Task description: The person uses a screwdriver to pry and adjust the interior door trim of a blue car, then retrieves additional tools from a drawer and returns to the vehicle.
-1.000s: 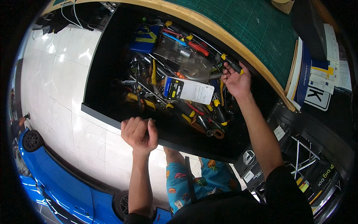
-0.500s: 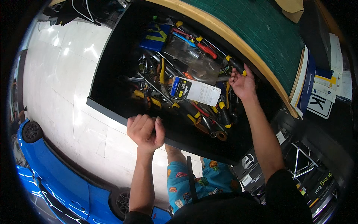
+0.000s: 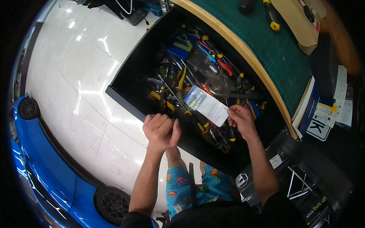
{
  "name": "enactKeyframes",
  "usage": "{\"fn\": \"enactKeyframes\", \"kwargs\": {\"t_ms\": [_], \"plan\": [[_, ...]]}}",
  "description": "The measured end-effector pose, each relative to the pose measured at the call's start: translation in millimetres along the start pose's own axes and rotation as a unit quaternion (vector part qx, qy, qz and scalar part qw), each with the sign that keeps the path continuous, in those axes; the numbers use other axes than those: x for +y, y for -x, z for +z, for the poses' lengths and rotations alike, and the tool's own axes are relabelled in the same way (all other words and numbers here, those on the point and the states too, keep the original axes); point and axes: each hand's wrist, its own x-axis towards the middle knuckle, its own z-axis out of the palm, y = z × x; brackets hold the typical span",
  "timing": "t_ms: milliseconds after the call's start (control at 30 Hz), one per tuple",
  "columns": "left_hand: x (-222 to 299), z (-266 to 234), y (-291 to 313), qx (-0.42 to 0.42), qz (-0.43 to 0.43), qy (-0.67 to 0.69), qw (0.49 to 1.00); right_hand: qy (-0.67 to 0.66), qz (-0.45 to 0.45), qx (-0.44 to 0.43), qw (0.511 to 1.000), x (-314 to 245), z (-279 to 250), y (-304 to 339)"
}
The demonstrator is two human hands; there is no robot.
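A deep black drawer (image 3: 125, 103) stands pulled out, heaped with hand tools. My left hand (image 3: 161, 131) is closed over its front edge, thumb pointing up. Low over the heap, my right hand (image 3: 242, 121) pinches one end of a white packaging card (image 3: 211, 109); its far end is blue and dark. Around the card lie a red-handled tool (image 3: 225, 69), a yellow-handled tool (image 3: 183, 77), and several black-and-yellow handles. A clear plastic bag (image 3: 207, 67) and a blue pouch with a yellow-green strip (image 3: 178, 46) rest farther back.
A wood-edged bench with a green cutting mat (image 3: 251, 38) borders the drawer; a black-and-yellow screwdriver (image 3: 272, 17) and brown cardboard (image 3: 294, 24) lie on it. Papers and folders (image 3: 304, 102) stand at right. A blue car (image 3: 57, 163) is parked at left on the pale floor (image 3: 87, 76).
My right hand has left a black-and-yellow handle at the drawer's right side, come nearer and taken the card's end. The view has shifted. My left hand still holds the drawer edge.
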Motion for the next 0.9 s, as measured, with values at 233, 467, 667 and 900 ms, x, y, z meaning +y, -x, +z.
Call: {"fn": "enactKeyframes", "kwargs": {"t_ms": [233, 467, 667, 900], "plan": [[-5, -4, 2, -0.002, 0.002, -0.023, 1.000, -0.147, -0.012, 0.059, 0.987, -25, -36, -11], [-6, -5, 5, 0.000, -0.002, -0.020, 1.000, -0.235, -0.008, 0.103, 0.966, -14, -64, -32], [-6, -5, 6, 0.013, -0.005, -0.010, 1.000, -0.161, -0.030, 0.175, 0.971, -10, -59, -37], [-7, -5, 6, 0.006, -0.006, -0.015, 1.000, 0.095, -0.176, 0.221, 0.955, -11, -43, -40]]}}
